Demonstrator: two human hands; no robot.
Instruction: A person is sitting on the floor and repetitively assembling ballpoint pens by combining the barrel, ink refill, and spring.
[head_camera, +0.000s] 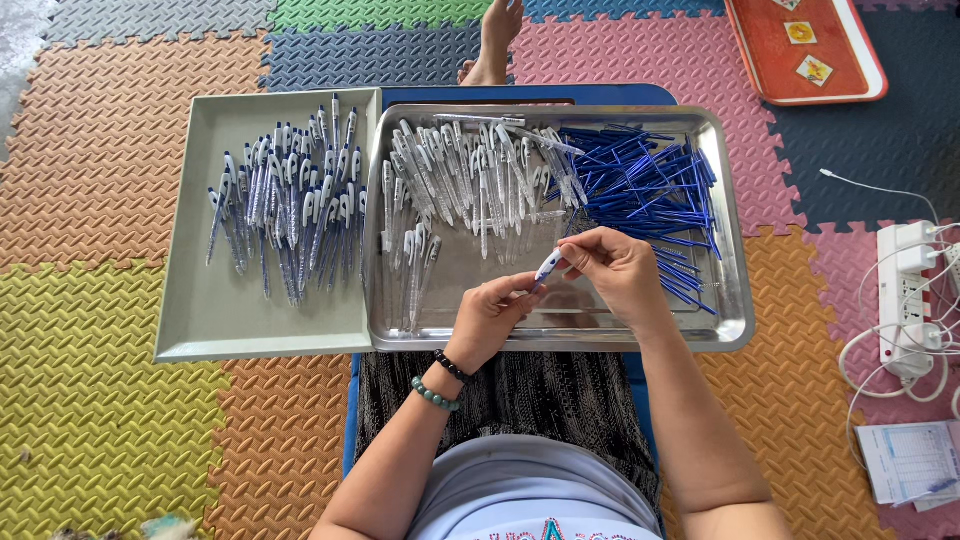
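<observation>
Head view: both hands' fingers pinch one pen (548, 266) over a steel tray (735, 330) on foam mats (120, 230).

both hands, left (490, 318) and right (615, 270), grip one pen (547, 266) above steel tray (735, 330); finished pens (290, 200) fill grey tray (200, 320).

My hands (560, 290) work over the bare near strip of the steel tray (735, 330), the only open floor in it. Ahead, clear pen barrels (470, 180) block the tray's middle; blue refills (650, 190) fill its right side up to the rim. The grey tray (190, 330) just beside on the left offers free room along its near half; finished pens (290, 200) occupy its far half. Power strip and cables (905, 300) obstruct the mat at right
</observation>
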